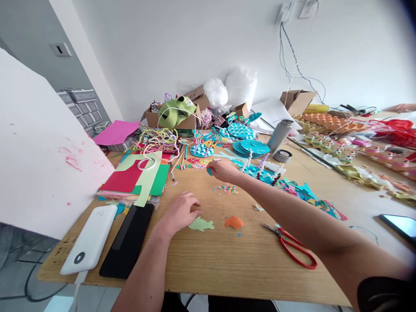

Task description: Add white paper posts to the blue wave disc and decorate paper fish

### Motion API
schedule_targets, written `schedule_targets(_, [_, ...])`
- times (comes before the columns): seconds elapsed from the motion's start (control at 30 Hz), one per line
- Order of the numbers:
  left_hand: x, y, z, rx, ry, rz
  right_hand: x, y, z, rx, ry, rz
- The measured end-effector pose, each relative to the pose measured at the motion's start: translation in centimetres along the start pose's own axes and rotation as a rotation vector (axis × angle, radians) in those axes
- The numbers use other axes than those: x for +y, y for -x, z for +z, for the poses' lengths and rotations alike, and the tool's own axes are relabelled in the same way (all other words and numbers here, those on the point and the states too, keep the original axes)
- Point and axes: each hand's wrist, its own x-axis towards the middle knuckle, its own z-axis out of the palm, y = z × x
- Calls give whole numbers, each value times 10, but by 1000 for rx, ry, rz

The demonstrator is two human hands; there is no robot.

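My right hand [224, 170] reaches out over the table, its fingers closed on a small blue paper piece [209, 172]. My left hand [183, 211] rests nearer me, its fingers curved and a little apart, with nothing visible in them. Just beside its fingertips lies a light green paper fish [201, 224]. An orange paper fish [234, 222] lies to the right of that. Red-handled scissors [297, 251] lie further right, under my right forearm in view. Small colored paper dots [229, 189] are scattered below my right hand. Patterned paper fish [196, 166] lie beyond it.
At left are a black phone [127, 242], a white power bank [89, 238] and stacked colored paper [120, 177]. Blue discs [251, 147], a grey bottle [280, 135] and tape [282, 155] stand behind. Paper scraps [308, 197] lie right. Another person's hand [403, 107] shows far right.
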Motion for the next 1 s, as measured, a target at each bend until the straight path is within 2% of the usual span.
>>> schedule_targets(0.1, [-1,2,-1,-97,6,42,-13,26,-8,-19,-250,-30])
schedule_targets(0.2, [-1,4,-2,-153,12,55,-26,57,-11,-108,-465,-78])
schedule_targets(0.3, [-3,6,0,-194,7,38,-36,81,-7,-197,-542,-145])
schedule_targets(0.4, [-6,6,2,-207,-1,33,-41,91,2,-227,-512,-152])
schedule_targets(0.53, [-11,5,2,-193,-10,39,-43,88,12,-203,-420,-124])
schedule_targets(0.77, [-12,5,1,-186,-8,26,-50,80,12,-163,-302,-239])
schedule_targets(0.9, [-8,4,1,-162,19,15,-48,75,11,-74,-216,-286])
schedule_targets(1.0, [-5,3,3,-64,45,11,-37,55,11,29,-150,-224])
